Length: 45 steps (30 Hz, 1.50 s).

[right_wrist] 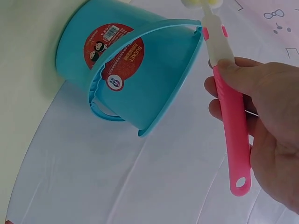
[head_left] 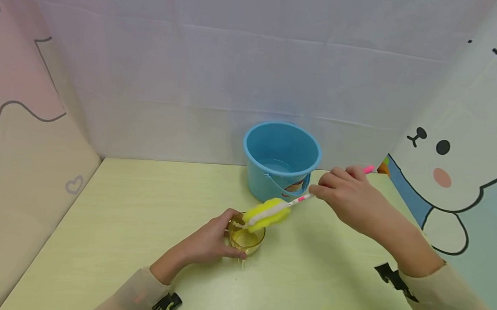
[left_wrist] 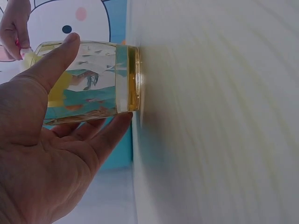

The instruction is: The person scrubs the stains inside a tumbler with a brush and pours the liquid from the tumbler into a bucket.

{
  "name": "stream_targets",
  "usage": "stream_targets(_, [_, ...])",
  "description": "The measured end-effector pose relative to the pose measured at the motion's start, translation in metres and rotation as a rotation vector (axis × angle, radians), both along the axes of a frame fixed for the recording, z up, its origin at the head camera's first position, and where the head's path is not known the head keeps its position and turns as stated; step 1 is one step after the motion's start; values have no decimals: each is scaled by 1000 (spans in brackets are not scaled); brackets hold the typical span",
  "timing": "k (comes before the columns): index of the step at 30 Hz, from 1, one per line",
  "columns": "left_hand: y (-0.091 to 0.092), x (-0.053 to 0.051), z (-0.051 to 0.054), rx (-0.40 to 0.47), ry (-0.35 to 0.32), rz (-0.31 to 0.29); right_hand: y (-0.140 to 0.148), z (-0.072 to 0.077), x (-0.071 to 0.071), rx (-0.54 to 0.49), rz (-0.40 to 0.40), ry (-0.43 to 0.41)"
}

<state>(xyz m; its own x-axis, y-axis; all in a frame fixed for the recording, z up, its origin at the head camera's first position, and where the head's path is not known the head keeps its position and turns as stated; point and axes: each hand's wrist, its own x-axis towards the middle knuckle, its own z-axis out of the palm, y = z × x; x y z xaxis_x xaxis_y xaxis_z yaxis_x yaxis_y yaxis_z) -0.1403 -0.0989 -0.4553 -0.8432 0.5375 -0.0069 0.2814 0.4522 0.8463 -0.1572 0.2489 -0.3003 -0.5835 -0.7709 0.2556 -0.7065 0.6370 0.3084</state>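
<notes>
My left hand (head_left: pixel 210 239) holds an amber see-through glass cup (head_left: pixel 250 244) on the table, thumb on the near side and fingers on the far side. In the left wrist view the base of the cup (left_wrist: pixel 126 79) touches the tabletop. My right hand (head_left: pixel 351 200) grips the pink handle (right_wrist: pixel 232 126) of a sponge cup brush, thumb along its upper end. The brush's yellow and white sponge head (head_left: pixel 268 213) slants down to the left, its lower end at the cup's mouth. Whether the tip is inside or just over the rim is hard to tell.
Behind the cup stands a blue bucket (head_left: pixel 257 176) with its handle hanging at the front and some water visible inside. The pale wooden table (head_left: pixel 153 201) ends at a white cloth wall (head_left: pixel 171 90). Printed cartoon panels (head_left: pixel 459 152) rise at both sides.
</notes>
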Motion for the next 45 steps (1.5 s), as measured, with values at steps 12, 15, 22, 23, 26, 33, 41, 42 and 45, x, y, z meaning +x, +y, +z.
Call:
stream_targets(12, [0, 0, 1, -17, -2, 8, 24, -8, 0, -162, 29, -60])
stream_targets(15, [0, 0, 1, -20, -3, 7, 31, -11, -1, -190, 25, -71])
stream_targets(22, [0, 0, 1, -24, 3, 9, 42, -16, -2, -236, -6, -82])
stream_targets(23, [0, 0, 1, -23, 5, 9, 44, -17, -2, -242, -8, -81])
stream_targets(26, [0, 0, 1, -17, 7, 7, 48, -20, -2, -258, -18, -87])
stream_targets(33, [0, 0, 0, 3, 2, 5, 55, -28, -1, -292, -60, -161])
stream_targets(41, [0, 0, 0, 3, -6, 8, 63, -42, -4, -308, -105, -246])
stream_targets(42, [0, 0, -1, 6, -9, 7, 64, -44, -5, -313, -107, -253])
stream_targets(45, [0, 0, 0, 19, -25, 4, 67, -50, -7, -322, -109, -272])
